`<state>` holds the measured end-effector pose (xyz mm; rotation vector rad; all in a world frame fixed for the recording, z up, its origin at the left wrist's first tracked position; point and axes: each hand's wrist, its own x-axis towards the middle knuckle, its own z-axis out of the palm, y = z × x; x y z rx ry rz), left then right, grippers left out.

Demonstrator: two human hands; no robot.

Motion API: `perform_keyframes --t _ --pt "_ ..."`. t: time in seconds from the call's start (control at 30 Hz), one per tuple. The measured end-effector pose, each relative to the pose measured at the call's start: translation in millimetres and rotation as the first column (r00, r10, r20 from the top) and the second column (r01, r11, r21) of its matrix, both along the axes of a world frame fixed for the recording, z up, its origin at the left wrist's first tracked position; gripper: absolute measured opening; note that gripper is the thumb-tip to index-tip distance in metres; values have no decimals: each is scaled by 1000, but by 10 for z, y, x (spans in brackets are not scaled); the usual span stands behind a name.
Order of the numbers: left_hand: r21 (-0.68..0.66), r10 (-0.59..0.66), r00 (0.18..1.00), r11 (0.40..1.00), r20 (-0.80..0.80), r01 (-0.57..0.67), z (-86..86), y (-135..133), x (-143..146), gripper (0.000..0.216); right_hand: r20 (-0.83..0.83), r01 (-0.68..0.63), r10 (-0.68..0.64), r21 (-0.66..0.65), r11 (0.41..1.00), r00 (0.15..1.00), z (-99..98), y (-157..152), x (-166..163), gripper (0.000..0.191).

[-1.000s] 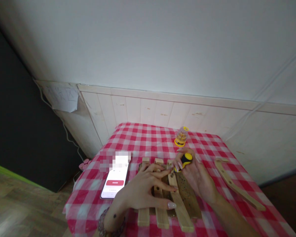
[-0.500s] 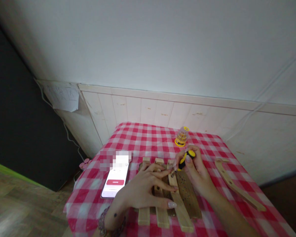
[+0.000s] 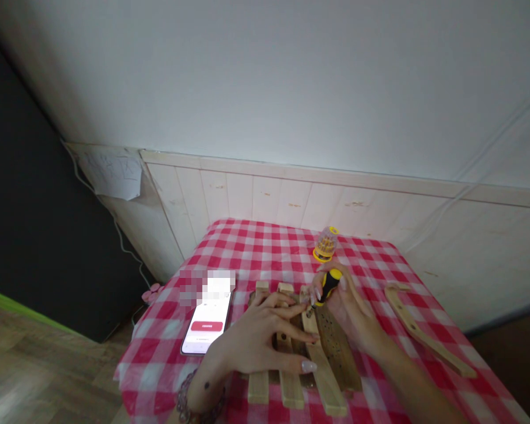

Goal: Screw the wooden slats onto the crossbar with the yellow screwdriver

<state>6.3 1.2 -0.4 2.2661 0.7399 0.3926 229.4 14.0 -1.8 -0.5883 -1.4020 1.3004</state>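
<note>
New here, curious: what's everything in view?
Slats: 3, pale, on board
Board: 1, brown, beneath slats
Screwdriver: 1, yellow-black, in right grip
Curved slat: 1, pale, right
Domed case: 1, clear-yellow, rear
Phone: 1, white screen, left
Tablecloth: 1, red-white, beneath board
Wall: 1, white, behind
Paper: 1, white, wall's left
Unclear item: 1, pink, left
Bracelet: 1, pinkish, left wrist
Left grip: 1, bare, on slats
Right grip: 1, bare, on screwdriver

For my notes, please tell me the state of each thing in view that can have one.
Screwdriver: tilted, yellow end up
Right hand: closed around it
Three wooden strips: side by side
Left hand: open, spread over them
Loose strip: lying apart, at right
Phone: lying face up, screen lit
Clear case: standing, cover on
</note>
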Motion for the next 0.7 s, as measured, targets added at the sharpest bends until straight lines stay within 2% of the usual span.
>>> perform_keyframes --t 0.1,0.17,0.37,0.47,0.57,0.7 --pt "-1 4 1000 1000 0 -4 -7 1 6 47 109 43 -48 55 998 993 -28 4 68 26" --pt "-4 8 1000 1000 2 -8 -3 -1 11 47 122 69 -77 69 995 990 -26 -1 78 25" --pt "-8 11 1000 1000 -6 -11 -7 -3 3 46 -62 32 -30 36 999 998 -4 -18 -25 12" --pt "-1 12 1000 1000 -10 -12 -21 -3 -5 44 -116 50 -52 -27 998 992 10 -31 -71 24" --pt "-1 9 1000 1000 -2 -9 -24 -3 -7 45 -167 2 -19 -104 995 986 42 -46 -87 34" --pt "5 7 1000 1000 6 -7 -24 5 -7 46 -182 -64 42 -114 991 982 75 -45 -77 31"
